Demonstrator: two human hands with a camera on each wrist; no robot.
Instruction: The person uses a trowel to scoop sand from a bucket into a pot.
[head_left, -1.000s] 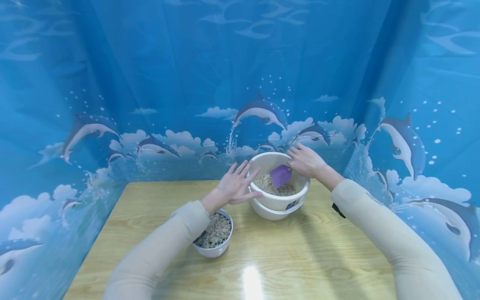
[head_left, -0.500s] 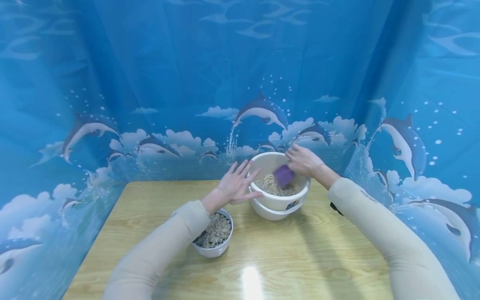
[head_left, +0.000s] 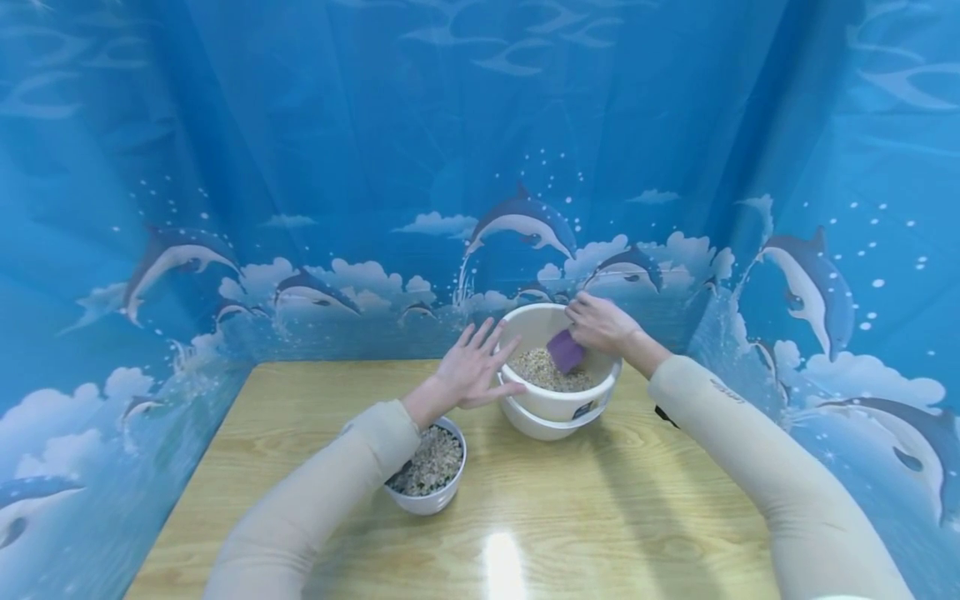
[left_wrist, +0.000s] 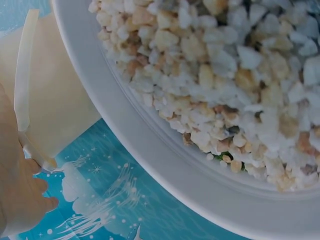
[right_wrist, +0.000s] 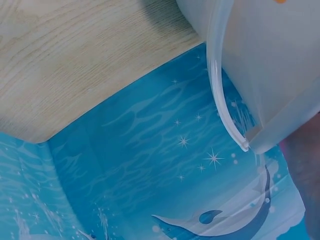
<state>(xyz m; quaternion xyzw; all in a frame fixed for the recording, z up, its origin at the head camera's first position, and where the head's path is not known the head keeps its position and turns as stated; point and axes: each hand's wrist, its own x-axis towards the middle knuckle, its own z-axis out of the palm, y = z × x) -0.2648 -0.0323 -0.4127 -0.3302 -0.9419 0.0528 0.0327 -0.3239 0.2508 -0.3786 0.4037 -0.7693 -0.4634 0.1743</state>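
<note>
A white bucket [head_left: 558,406] with pale gravel [head_left: 538,367] in its bottom stands near the table's back edge. My left hand [head_left: 472,367], fingers spread, lies against its left side. At the right of the rim my right hand [head_left: 603,325] grips a small purple shovel [head_left: 566,350]; the blade points down into the bucket, and the fingers hide the handle. Below my left wrist sits a white bowl [head_left: 442,504], full of gravel [left_wrist: 215,75], partly covered by the sleeve. In the right wrist view the bucket [right_wrist: 280,55] appears, with my right hand [right_wrist: 306,165] only partly visible.
The bucket's white carrying handle [right_wrist: 216,85] hangs down around its side. Under everything is a wood-grain table [head_left: 555,517]. A blue dolphin-print curtain [head_left: 360,208] encloses the back and both sides, close behind the bucket.
My right hand has shifted slightly left and down over the bucket. The shovel blade has moved a little to the right and turned. The left hand has stayed in place.
</note>
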